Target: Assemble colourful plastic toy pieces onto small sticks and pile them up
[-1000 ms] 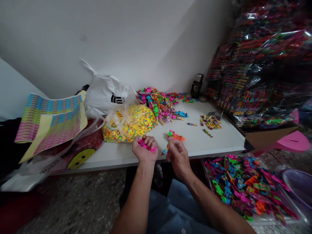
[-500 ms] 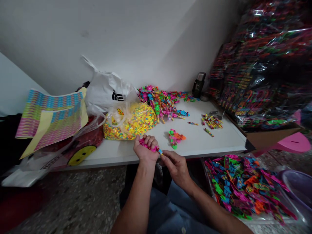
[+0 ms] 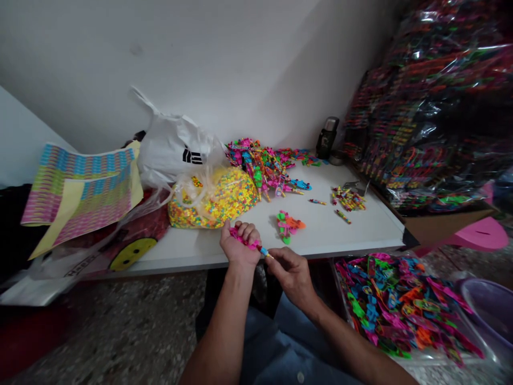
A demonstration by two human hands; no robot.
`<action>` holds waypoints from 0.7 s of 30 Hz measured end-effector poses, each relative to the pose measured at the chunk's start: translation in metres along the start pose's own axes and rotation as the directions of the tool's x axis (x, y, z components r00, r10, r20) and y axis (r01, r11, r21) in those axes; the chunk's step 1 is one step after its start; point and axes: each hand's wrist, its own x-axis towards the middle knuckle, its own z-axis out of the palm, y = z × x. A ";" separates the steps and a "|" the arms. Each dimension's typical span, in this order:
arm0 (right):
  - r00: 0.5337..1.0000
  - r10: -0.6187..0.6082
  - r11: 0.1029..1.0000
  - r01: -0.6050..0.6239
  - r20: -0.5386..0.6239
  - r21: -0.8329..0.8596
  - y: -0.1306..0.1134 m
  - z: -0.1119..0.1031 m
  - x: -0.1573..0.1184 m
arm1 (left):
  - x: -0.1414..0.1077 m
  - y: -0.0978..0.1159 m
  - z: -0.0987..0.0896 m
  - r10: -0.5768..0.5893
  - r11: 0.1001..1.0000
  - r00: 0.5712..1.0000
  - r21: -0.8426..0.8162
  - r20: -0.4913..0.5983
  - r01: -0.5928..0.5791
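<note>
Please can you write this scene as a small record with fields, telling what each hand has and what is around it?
Left hand: holds a pink plastic piece.
Right hand: pinches a blue and yellow stick at the end of the pink piece.
Nearest things: bag of tiny colored pieces; green and orange toys.
Rest: white table; white plastic bag; pile of colored toys; printed paper sheets; plastic-wrapped packs; tray of toys.

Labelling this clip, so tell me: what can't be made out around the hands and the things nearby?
Head view:
- Pink piece in the left hand: most of it hidden by the fingers.
- Plastic-wrapped stack: contents blurred, glare on the plastic.
- Clear bag of multicoloured bits: bits too small to identify.
- Purple tub: cut off by the right edge.
</note>
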 end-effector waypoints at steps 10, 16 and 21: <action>0.992 -0.110 0.986 0.116 0.056 -0.120 -0.008 -0.011 0.000 | -0.007 -0.005 0.003 0.066 0.957 0.992 0.274 0.108 -0.094; 0.995 -0.100 0.989 0.102 0.029 -0.106 -0.007 -0.008 0.000 | -0.011 -0.011 0.010 0.066 0.942 0.992 0.322 0.108 -0.098; 0.997 -0.071 0.991 0.070 -0.006 -0.111 0.003 -0.002 -0.002 | -0.009 -0.015 0.004 0.078 0.936 0.994 0.336 0.083 -0.101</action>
